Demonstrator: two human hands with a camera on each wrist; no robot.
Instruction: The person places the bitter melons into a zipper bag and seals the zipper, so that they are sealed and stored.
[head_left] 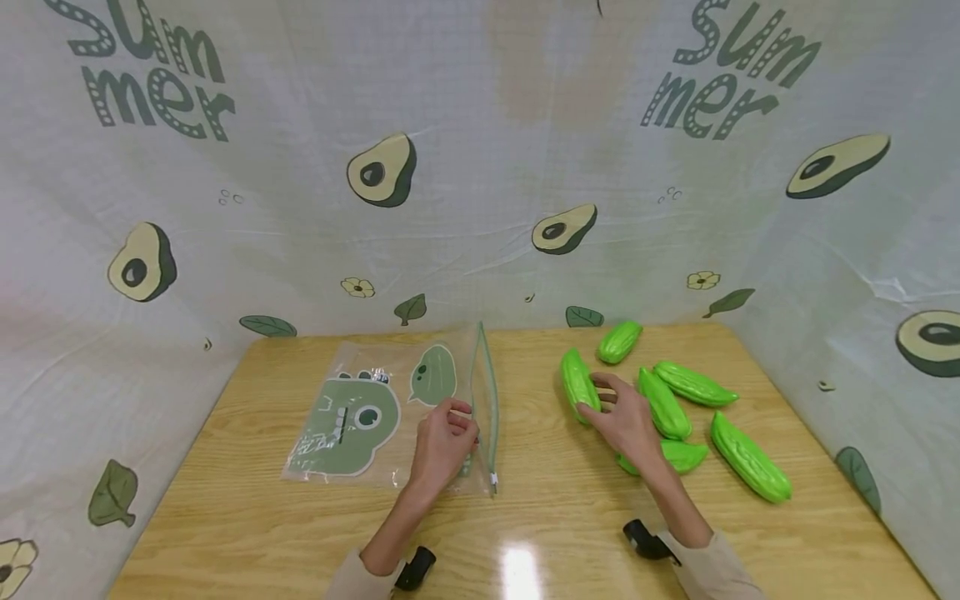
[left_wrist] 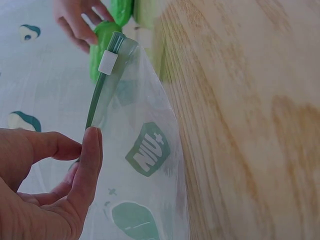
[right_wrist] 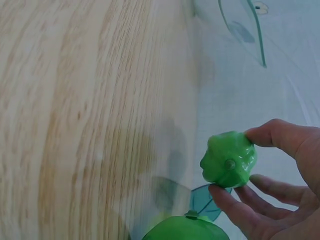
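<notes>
Pinching the slider-zip bag (head_left: 386, 417) at its mouth (head_left: 492, 392) with the left hand (head_left: 447, 435); holding a bitter gourd (head_left: 579, 383) in the right hand (head_left: 622, 415), apart from the bag, over the table (head_left: 555, 517). Could snag on a sagging mouth or slip from a loose fingertip grip.

1. head view: bright, soft, fairly even light; a white glare patch sits on the table (head_left: 547, 508) at the bottom middle of the frame.
2. small sharp glints show on the bag (head_left: 352, 437), left of center.
3. left wrist view: dimmer, cool and hazy; the green vegetable (left_wrist: 101, 47) at upper left looks soft.
4. right wrist view: dim, slightly blurred, with faint dark patches at lower middle.
</notes>
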